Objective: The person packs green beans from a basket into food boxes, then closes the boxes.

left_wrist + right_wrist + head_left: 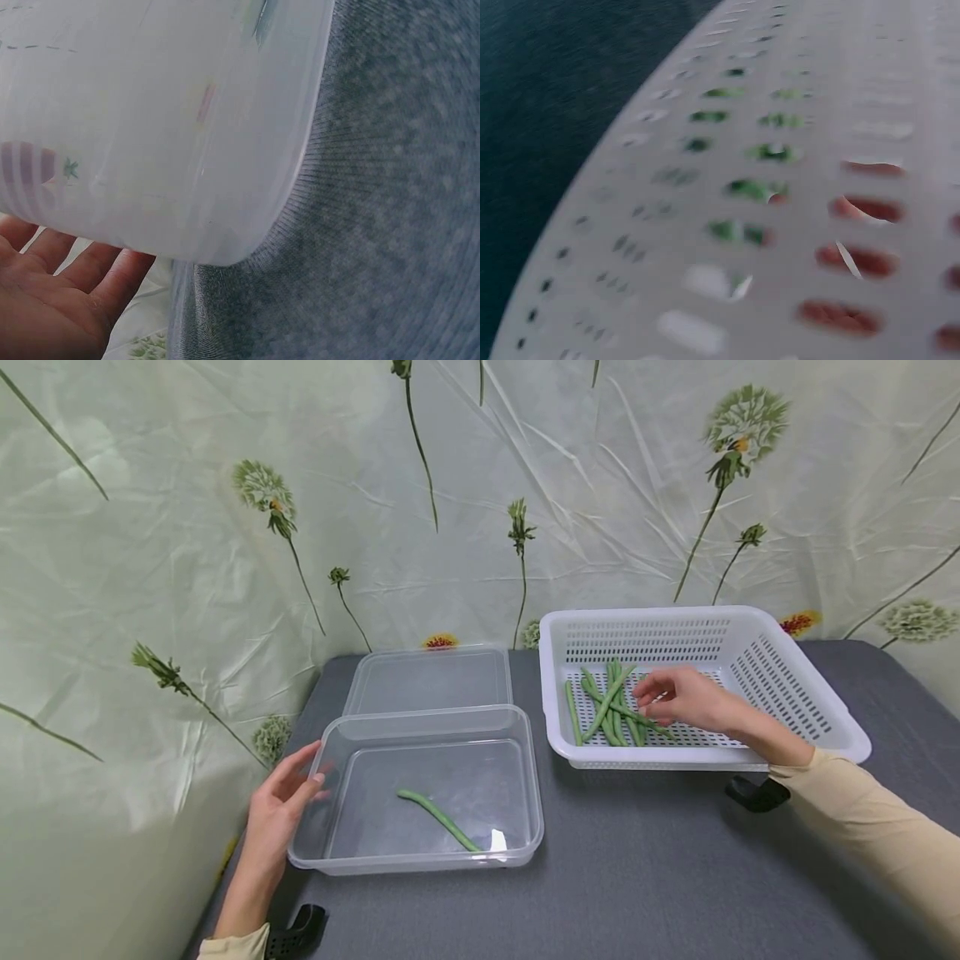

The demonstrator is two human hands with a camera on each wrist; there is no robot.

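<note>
most green beans run front to back, under and left of the nearer right hand, loosely bent, whether pinching one i can't tell.

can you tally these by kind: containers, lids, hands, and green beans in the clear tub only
Containers: 2 (clear tub, white basket)
Lids: 1 (clear lid)
Hands: 2 (left hand, right hand)
Green beans in the tub: 1 (single green bean)
Total: 6
</note>
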